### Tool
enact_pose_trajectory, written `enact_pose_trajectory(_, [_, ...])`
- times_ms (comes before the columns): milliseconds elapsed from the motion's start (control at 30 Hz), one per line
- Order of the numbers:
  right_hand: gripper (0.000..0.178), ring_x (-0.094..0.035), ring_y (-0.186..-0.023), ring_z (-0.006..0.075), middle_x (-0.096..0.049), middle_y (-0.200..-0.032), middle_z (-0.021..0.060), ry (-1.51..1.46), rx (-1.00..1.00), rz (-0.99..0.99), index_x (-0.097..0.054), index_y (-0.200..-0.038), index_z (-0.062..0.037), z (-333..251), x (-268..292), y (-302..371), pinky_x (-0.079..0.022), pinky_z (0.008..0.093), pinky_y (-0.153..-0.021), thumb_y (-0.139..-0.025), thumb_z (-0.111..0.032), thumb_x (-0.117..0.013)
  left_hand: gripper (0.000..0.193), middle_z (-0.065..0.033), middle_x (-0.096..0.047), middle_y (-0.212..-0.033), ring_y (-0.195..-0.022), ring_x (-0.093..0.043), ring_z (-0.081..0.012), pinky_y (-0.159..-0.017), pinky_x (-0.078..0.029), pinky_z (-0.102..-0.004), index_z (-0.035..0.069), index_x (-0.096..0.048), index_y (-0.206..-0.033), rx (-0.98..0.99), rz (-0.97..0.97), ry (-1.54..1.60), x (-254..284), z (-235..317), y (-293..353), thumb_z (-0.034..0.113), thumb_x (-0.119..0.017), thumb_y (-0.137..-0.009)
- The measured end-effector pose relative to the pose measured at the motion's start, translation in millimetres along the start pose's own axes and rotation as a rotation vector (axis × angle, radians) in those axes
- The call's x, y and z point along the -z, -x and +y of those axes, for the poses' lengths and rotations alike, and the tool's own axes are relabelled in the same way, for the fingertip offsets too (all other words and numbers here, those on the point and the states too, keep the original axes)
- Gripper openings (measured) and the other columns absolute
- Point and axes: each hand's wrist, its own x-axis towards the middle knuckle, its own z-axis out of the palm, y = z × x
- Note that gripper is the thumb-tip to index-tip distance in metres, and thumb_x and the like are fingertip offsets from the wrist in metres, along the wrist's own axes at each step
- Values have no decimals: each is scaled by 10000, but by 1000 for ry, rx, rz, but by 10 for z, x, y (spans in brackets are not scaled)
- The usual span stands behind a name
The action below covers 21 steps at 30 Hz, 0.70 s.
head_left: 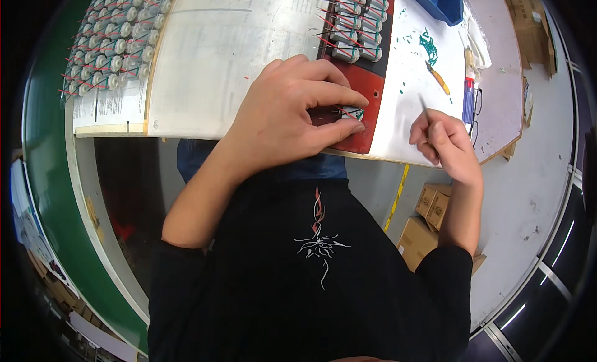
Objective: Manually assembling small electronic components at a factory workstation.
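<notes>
Between the thumb and forefinger of my left hand (292, 107) is a small grey motor (352, 114) with red and black wires and a bit of green on its end. It sits at the near end of a red board (365, 88). Farther up that board stand rows of similar small motors (359, 20), their wires pointing left. To the right, over the white sheet, my right hand (444, 141) is closed round a thin metal tool (423, 102). Its tip points away from me and is blurred, so its kind is unclear.
Green scraps (428, 46) lie beyond my right hand, near a yellow-handled tool (438, 78). A blue bin (441, 4) stands behind them. Farther right are a screwdriver (469, 94) and eyeglasses (477, 113). Many wired motors (112, 45) fill the far left. Cardboard boxes (423, 231) sit below the table.
</notes>
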Motion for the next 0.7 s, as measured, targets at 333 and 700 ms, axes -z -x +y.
enact_pose_trajectory(333, [698, -309, -380, 65, -361, -528, -13, -1154, 236, -272, -501, -866, -13, -131, -647, -29, -260, 236, -347, -1080, -599, -189, 315, -59, -685, -987, -910, -633, -198, -778, -509, -319, 108, -804, -1036, 108, -43, 40, 33, 74, 0, 97, -862, -727])
enact_pose_trajectory(700, [726, -341, -371, 66, -385, -522, -11, -1267, 262, -384, -517, -845, -12, -274, -739, -32, -290, 219, -347, -1076, -611, -178, 324, -63, -676, -1001, -937, -632, -204, -783, -508, -310, 106, -803, -1044, 89, -62, 19, 30, 84, -21, 90, -864, -726])
